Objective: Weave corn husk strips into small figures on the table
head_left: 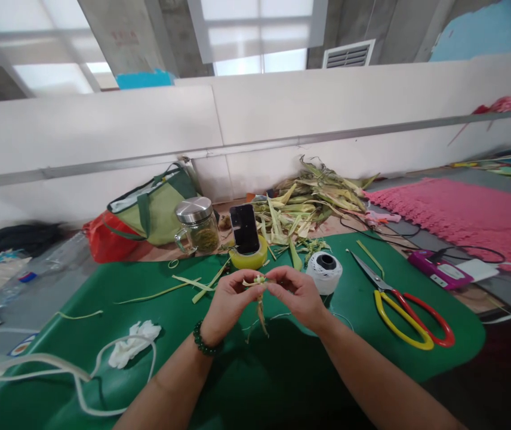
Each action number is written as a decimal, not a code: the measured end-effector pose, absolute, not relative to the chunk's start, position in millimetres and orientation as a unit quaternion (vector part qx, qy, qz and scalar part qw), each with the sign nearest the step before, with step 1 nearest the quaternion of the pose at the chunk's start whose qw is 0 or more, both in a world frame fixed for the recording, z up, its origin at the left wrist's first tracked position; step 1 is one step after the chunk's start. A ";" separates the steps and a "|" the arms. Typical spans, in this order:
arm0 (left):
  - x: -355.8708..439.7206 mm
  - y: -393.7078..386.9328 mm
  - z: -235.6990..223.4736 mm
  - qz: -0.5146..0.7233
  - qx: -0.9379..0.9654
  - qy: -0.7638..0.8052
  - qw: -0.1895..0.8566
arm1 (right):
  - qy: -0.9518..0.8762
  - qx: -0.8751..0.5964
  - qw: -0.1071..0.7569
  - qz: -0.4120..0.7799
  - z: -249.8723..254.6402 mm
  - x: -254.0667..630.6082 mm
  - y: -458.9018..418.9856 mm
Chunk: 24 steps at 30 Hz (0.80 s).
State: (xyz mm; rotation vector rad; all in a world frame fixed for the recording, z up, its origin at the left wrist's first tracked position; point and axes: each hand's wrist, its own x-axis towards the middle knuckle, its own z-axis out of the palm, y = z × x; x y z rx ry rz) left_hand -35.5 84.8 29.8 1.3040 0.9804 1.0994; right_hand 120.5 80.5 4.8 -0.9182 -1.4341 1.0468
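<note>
Over the middle of the green tabletop (pixel 148 322), my left hand (pixel 234 294) and my right hand (pixel 295 294) meet around a small bundle of corn husk (pixel 261 313). Fingers and thumbs of both hands pinch its pale top, while a dry, twisted tail hangs below them. Thin white thread trails under the hands. Just past my right hand stands a spool of white thread (pixel 325 273). A roll of yellow tape (pixel 249 257), with a phone (pixel 245 229) leaning upright on it, sits beyond my fingers.
Scissors (pixel 396 304) with red and yellow handles lie at the right. A glass jar (pixel 198 227) and a heap of corn husks (pixel 313 197) are at the back. White cable (pixel 80 388) and crumpled tissue (pixel 134 344) lie left. A purple box (pixel 439 270) sits right.
</note>
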 end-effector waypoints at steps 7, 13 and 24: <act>-30.3 80.2 21.9 0.472 0.604 0.402 0.500 | -0.575 -0.381 0.543 0.478 3.0 118.1 82.0; -26.0 77.3 20.9 0.484 0.593 0.403 0.502 | -0.517 -0.372 0.550 0.541 3.5 117.5 84.6; -26.7 81.7 20.0 0.436 0.537 0.427 0.582 | -0.504 -0.408 0.563 0.512 4.1 119.5 85.3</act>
